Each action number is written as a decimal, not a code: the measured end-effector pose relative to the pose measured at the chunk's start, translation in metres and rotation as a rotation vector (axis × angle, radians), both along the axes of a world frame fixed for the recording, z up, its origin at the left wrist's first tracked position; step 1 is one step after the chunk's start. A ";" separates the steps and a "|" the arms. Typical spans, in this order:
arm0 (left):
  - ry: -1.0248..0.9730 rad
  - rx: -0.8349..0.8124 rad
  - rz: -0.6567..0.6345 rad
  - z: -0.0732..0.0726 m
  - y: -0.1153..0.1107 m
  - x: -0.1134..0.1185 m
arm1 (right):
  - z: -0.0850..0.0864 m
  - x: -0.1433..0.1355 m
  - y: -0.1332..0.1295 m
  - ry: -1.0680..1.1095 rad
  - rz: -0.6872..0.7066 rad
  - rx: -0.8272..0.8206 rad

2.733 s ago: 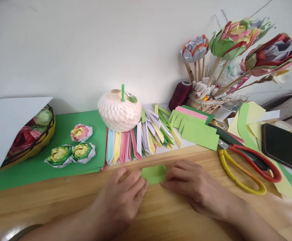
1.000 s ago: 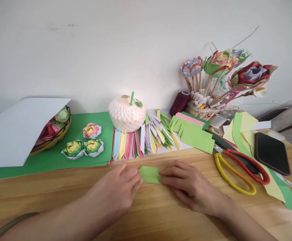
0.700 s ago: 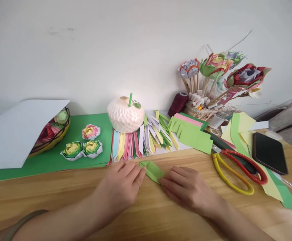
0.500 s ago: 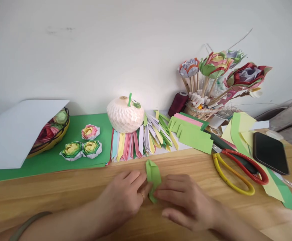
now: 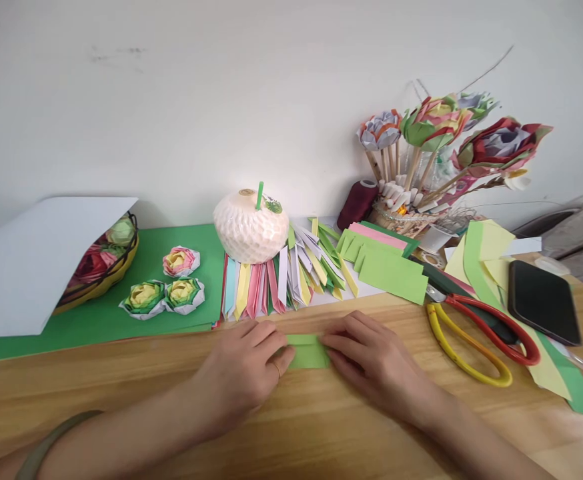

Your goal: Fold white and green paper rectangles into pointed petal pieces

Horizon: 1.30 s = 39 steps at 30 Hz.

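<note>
A light green paper strip (image 5: 307,352), creased lengthwise, lies crosswise on the wooden table (image 5: 181,460) between my hands. Its left end is under the fingertips of my left hand (image 5: 249,363), which wears a ring and has its fingers closed on the paper. At the right end, my right hand (image 5: 371,357) pinches the strip with bent fingers. Behind them is a row of folded colored paper strips (image 5: 256,290). Flat light green pieces (image 5: 391,275) are stacked to the right of that row.
Yellow-and-red-handled scissors (image 5: 491,320) and a black phone (image 5: 544,300) lie at the right. A white textured ornament (image 5: 250,230) stands at the back. Paper flowers (image 5: 184,293) rest on green sheets (image 5: 181,237); a basket (image 5: 96,283) is left, flower sticks (image 5: 411,170) back right.
The green strip has turned from lengthwise to crosswise. My right hand has moved up to its right end, and my left hand is at its left end. The view has shifted slightly.
</note>
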<state>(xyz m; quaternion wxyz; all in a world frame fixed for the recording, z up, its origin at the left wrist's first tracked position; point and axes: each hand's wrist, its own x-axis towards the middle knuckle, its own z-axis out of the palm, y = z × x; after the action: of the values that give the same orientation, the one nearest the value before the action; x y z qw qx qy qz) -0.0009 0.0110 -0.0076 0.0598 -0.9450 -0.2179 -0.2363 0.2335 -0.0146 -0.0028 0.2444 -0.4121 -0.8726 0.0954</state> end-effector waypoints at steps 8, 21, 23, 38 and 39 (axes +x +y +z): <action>-0.063 -0.164 -0.042 -0.001 0.008 -0.004 | 0.002 0.002 0.000 0.012 0.033 -0.009; -0.119 -0.225 -0.064 0.005 0.015 -0.004 | 0.006 0.002 0.000 -0.041 0.045 0.001; -0.148 -0.307 -0.018 0.006 0.013 -0.003 | 0.007 0.000 -0.001 -0.039 0.024 -0.028; -0.226 -0.623 0.260 0.003 0.001 0.004 | 0.002 -0.007 -0.007 0.081 -0.159 -0.221; -0.219 -0.627 0.271 0.004 0.001 0.005 | 0.001 -0.008 -0.007 0.078 -0.168 -0.218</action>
<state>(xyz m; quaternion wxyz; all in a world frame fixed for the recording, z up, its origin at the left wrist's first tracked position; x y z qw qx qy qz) 0.0040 0.0122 -0.0041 -0.2261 -0.8491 -0.4083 -0.2475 0.2251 -0.0221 -0.0018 0.2392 -0.5035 -0.8094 0.1847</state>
